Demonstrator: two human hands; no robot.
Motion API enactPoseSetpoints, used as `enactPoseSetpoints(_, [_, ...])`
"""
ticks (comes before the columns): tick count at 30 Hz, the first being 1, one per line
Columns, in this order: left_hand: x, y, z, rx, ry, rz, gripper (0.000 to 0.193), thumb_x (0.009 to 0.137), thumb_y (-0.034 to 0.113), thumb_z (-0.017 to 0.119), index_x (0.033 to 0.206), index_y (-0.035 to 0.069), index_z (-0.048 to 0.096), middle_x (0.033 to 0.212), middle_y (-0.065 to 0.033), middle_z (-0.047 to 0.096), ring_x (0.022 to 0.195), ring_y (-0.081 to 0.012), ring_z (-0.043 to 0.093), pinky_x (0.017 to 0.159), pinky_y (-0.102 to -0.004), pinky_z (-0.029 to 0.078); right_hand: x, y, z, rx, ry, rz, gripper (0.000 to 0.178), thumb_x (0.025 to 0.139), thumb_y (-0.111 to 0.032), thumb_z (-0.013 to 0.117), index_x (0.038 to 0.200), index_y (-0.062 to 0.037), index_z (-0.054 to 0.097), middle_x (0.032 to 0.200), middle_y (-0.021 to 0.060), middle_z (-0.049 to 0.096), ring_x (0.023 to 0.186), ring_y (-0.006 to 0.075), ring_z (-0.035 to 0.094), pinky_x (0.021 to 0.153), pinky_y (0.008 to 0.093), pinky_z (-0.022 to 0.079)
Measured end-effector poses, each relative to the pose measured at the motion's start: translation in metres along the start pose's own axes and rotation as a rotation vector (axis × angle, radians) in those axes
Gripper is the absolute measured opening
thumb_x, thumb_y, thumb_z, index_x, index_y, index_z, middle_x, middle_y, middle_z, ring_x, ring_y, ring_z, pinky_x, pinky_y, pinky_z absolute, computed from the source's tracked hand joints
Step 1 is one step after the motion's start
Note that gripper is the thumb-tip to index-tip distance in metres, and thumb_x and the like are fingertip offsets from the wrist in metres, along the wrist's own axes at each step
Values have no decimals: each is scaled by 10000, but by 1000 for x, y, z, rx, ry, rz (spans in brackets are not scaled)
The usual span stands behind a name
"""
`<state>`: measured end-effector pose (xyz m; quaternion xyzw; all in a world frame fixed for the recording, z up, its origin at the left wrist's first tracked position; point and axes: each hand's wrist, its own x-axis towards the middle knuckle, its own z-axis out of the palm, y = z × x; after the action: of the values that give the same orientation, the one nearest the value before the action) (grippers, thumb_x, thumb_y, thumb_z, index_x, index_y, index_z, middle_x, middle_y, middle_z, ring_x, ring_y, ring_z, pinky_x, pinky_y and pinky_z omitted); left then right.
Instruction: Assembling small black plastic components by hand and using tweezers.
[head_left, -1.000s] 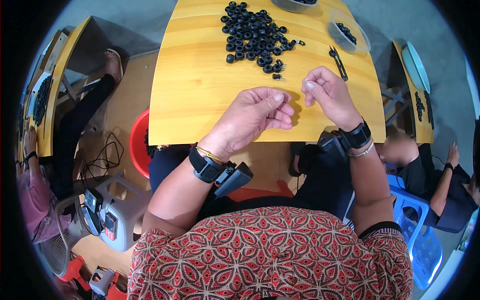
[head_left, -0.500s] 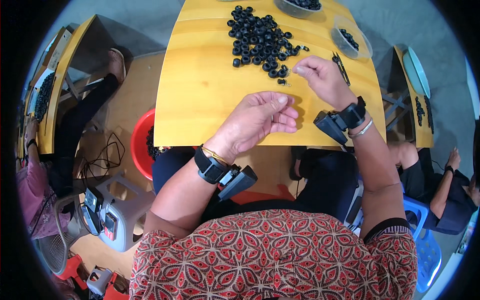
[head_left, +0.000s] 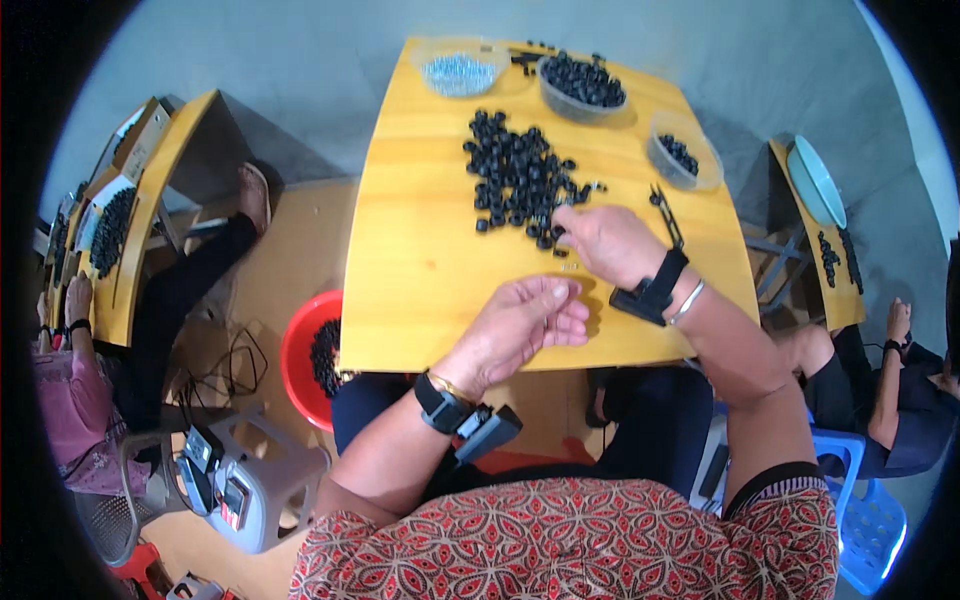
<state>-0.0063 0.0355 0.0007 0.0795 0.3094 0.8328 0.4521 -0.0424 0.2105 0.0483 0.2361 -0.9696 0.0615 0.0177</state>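
Observation:
A heap of small black round pieces with holes (head_left: pixel 510 165) lies on the wooden table (head_left: pixel 420 300). My right hand (head_left: pixel 615 245) reaches to its near right edge, thumb and fingertips together among the pieces. Whatever it pinches is hidden. Nearer the table's front edge, my left hand (head_left: pixel 515 325) is turned partly palm up, its fingers curled and the thumb pressed against them; I cannot make out anything in it. Between the hands lie a few tiny shiny bits (head_left: pixel 569 267). A slim black two-armed tool (head_left: pixel 667 215) rests right of my right hand.
At the table's back stand a clear tub of pale blue bits (head_left: pixel 460 75), a bowl of black pieces (head_left: pixel 582 112) and another clear tub (head_left: pixel 700 165). A red basin (head_left: pixel 292 365) is at the left below. Co-workers sit at side tables, left and right.
The view has shifted, showing more of the table's back. My right hand has moved left onto the heap's edge. My left hand keeps its curled pose.

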Motion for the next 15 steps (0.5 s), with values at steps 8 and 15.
enactPoseSetpoints(8, [2,-5,-2,-147,6,135,242,894,171,427,1035,-6,512,851,-93,582,718,-151,566,702,-320,503,-36,-30,-11,383,182,32,173,756,-62,532,918,-69,471,648,164,546,629,352,551,531,387,430])
enactPoseSetpoints(15, [1,-5,1,-123,63,122,196,872,152,465,956,4,563,830,-74,597,715,-132,561,662,-282,493,-46,-44,1,499,315,-11,134,742,-18,527,868,-51,493,650,132,562,630,317,570,525,362,438])
